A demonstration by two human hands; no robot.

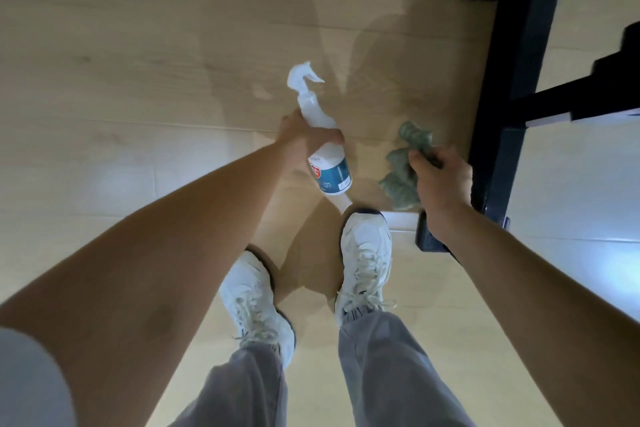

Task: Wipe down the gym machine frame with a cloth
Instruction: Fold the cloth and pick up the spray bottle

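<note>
The head-worn camera looks almost straight down from standing height at the wooden floor. White shoes lie below centre.

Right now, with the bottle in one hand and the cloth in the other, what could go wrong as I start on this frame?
The spray bottle in your left hand tilts with its nozzle over the floor, not the frame; stray spray could leave a slick patch underfoot. Your right shoe stands close to the frame's base, so a trip seems possible. The cloth hangs bunched from your right hand and may wipe unevenly.
</note>
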